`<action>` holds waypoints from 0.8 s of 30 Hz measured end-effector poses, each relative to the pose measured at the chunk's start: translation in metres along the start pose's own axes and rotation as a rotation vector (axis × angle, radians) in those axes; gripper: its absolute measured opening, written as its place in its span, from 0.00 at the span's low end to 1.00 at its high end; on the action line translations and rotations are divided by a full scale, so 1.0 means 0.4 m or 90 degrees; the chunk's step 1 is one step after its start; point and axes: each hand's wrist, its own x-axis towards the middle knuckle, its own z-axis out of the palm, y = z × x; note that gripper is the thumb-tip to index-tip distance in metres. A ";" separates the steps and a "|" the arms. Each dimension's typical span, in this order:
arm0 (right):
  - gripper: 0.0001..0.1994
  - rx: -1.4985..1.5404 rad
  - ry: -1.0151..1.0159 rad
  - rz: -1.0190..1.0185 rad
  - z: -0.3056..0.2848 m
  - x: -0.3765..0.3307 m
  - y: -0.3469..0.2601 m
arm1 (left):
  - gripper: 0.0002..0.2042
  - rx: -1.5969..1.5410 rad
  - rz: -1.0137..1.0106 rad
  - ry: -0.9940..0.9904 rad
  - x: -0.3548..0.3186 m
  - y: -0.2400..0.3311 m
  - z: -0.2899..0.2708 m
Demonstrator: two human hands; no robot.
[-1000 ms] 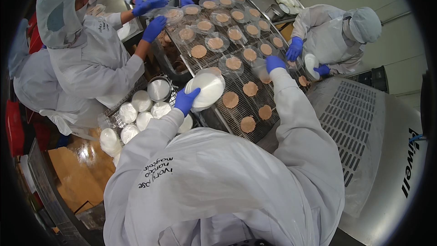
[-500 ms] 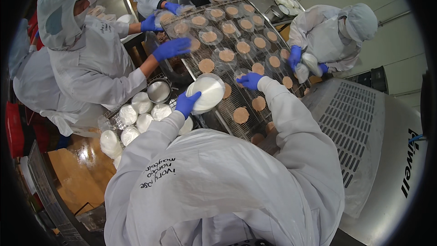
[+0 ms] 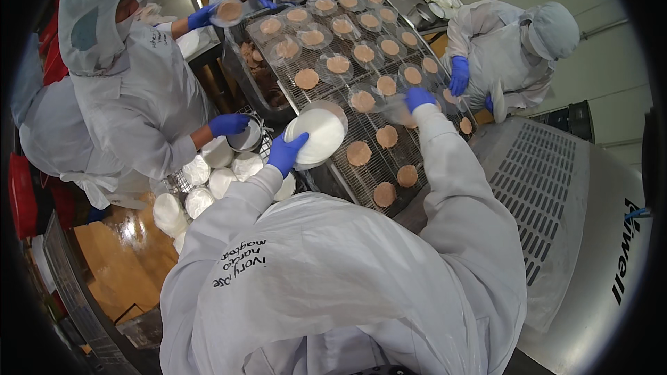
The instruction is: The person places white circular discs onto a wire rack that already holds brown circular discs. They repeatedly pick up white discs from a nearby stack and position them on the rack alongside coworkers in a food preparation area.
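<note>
Both hands wear smooth blue rubbery gloves; the left hand point(image 3: 287, 153) grips a glossy white plastic lid stack point(image 3: 317, 135). Matt brown patties point(image 3: 358, 153) lie on a shiny metal wire belt point(image 3: 361, 180). Coats look matt white cloth.

A stack of white round lids point(image 3: 316, 135) tilts up above the wire belt's left edge. A clear lid point(image 3: 394, 108) hangs blurred over brown patties.

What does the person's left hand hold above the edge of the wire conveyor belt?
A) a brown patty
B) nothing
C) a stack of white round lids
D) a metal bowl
C: the blue-gloved left hand grips a stack of white round lids beside the wire conveyor belt that carries brown patties.
</note>
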 end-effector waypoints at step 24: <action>0.45 0.268 -0.144 -0.202 -0.114 -0.145 -0.316 | 0.26 -0.031 -0.035 0.016 -0.062 0.143 -0.077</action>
